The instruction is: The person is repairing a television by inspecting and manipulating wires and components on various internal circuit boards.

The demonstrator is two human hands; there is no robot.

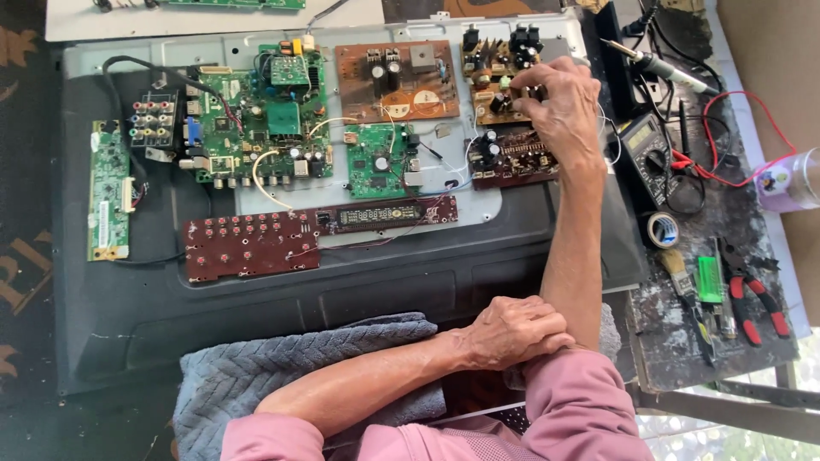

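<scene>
My right hand [562,107] reaches far forward and pinches small black parts on a brown circuit board [494,64] at the upper right of the flat grey panel [128,324]. My left hand [512,331] rests with its fingers curled over my right upper arm, on the pink sleeve, holding nothing else. A dark board with capacitors [511,160] lies just under my right hand.
Several more boards lie on the panel: a large green one [256,115], a small green one [378,160], a brown one [395,81], a long red button board [252,247]. A multimeter [649,158], tape roll [663,229], red-handled pliers [756,299] and soldering iron [662,67] sit at right. A grey towel [256,371] covers my lap.
</scene>
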